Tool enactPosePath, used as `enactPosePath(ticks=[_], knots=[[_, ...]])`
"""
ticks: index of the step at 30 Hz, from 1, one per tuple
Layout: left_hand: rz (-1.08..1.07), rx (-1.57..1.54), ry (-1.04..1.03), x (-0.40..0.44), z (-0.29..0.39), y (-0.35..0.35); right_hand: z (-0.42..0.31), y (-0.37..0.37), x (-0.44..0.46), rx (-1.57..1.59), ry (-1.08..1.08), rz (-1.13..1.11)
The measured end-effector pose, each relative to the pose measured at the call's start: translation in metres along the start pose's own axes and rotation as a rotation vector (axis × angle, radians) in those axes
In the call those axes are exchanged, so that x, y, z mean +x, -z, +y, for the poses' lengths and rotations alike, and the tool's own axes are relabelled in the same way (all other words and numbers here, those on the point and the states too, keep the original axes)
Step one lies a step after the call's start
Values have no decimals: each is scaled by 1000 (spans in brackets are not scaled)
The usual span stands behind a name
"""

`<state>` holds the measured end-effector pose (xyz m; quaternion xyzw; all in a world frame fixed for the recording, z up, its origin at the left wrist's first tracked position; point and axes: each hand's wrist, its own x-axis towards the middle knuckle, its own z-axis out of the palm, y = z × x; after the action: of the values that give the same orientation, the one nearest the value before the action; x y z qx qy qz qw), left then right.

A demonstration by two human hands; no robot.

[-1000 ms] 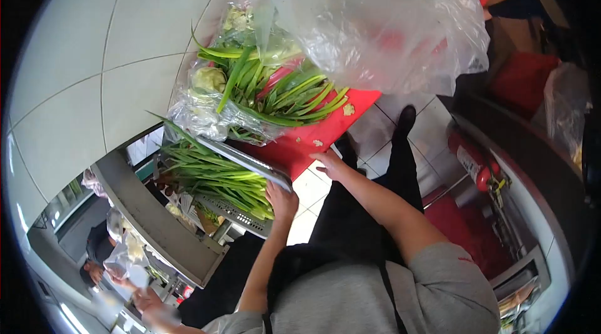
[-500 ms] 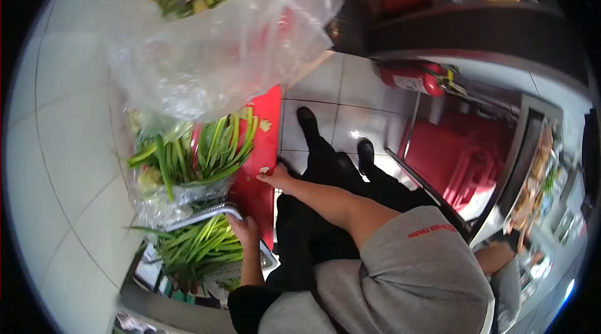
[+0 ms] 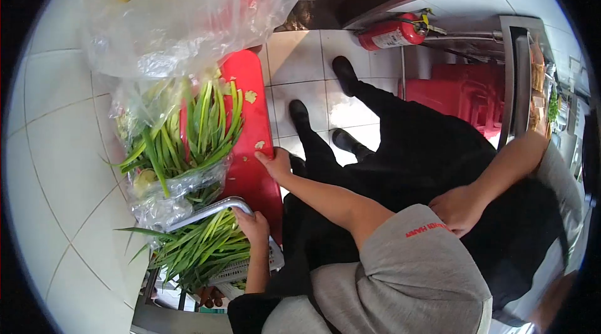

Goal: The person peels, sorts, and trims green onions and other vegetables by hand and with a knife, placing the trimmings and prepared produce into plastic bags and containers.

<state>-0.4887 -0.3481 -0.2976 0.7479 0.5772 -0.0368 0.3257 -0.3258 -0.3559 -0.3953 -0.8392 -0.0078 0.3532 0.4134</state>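
Note:
My left hand (image 3: 253,224) is closed on the rim of a grey basket (image 3: 241,268) holding long green onions (image 3: 200,246). The fingers wrap round the rim's near end. My right hand (image 3: 275,164) rests at the edge of the red table (image 3: 260,190), thumb and fingers apart, holding nothing. Beyond the basket, a clear plastic bag (image 3: 163,199) lies on the red surface with more green onions (image 3: 203,124) on and in it. Small pale leaf scraps (image 3: 251,97) lie near the table's edge.
A large clear bag (image 3: 181,21) with vegetable pieces stands at the top left, beside the white tiled wall (image 3: 56,146). On the right, a co-worker in black trousers (image 3: 426,146) stands close by. A fire extinguisher (image 3: 394,33) and red bins (image 3: 463,99) are further back.
The view has turned to the right. A co-worker has come in close on the right. My left hand stays at the basket rim and my right hand at the table edge.

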Motion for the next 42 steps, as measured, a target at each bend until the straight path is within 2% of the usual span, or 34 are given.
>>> enactPosePath(ticks=[2, 4, 5, 6, 7, 8, 9, 11, 13, 16, 17, 18, 20, 23, 26, 27, 28, 30, 31, 32, 33, 34, 35, 36, 38, 39, 41, 42], knots=[[0, -15, 13, -2, -4, -3, -14, 15, 1, 97, -211, -146], [12, -15, 6, -5, 1, -1, -31, 26, 5, 306, -280, -186], [17, 2, 14, -8, -2, -3, 11, 12, 22, 219, -224, -263], [24, 18, 20, -9, -4, -5, 28, 2, 28, 95, -289, -184], [29, 3, -19, -13, -6, -4, 7, 14, 21, 64, -306, -191], [23, -11, -7, -17, -7, -1, 16, 9, 23, 72, -316, -178], [14, -29, 2, -19, -5, 2, 37, -1, 28, 284, -397, -164], [40, -57, -11, -25, -8, 0, 85, -31, 43, 469, -452, -112], [4, -68, 45, -27, 2, 8, 110, -46, 51, 377, -391, -67], [37, -111, 18, -34, -11, 1, 68, -23, 42, 108, -258, -78], [55, -152, -10, -35, -19, -3, 34, -5, 35, 39, -362, -118], [74, -198, -35, -36, -27, -8, 39, -7, 40, -25, -354, -159], [55, -129, -24, -35, -21, -4, 51, -11, 48, 75, -398, -272], [90, 11, -51, -38, -18, -2, 24, 4, 39, 10, -336, -249], [26, -73, 56, -40, -13, 5, 30, -4, 25, 470, -248, -149], [-48, -147, 127, -37, 1, 13, 50, -15, 31, 411, -188, -300], [-204, -323, 260, -36, 11, 22, 99, -5, 16, 100, 51, -216], [22, -155, 17, -24, 9, 9, 0, 26, 19, 1175, -90, -387], [23, -39, -37, -45, 2, 8, 8, 30, 15, 1234, -123, -503], [78, -28, -47, -48, 22, 17, 23, 41, 5, 999, -185, -468], [-180, -222, 326, -51, 42, 35, 41, 50, -5, 768, -253, -454], [-1, -323, 9, -64, 37, 16, 45, 52, -5, 591, -70, -367], [-20, -68, -62, -67, 44, 14, 41, 61, 11, 552, -45, -374], [-24, -51, -106, -71, 47, 4, 46, 81, 11, 502, -52, -384], [-28, -93, 134, -99, 71, -23, 62, 121, 11, 484, -42, -403], [-79, -220, 112, -64, 15, 29, 21, 71, -12, 433, -20, -341], [-81, -306, 66, -61, -7, 21, 23, 73, -6, 529, -7, -345], [-75, -321, 39, -59, 0, 25, 23, 67, -6, 466, 23, -319]])
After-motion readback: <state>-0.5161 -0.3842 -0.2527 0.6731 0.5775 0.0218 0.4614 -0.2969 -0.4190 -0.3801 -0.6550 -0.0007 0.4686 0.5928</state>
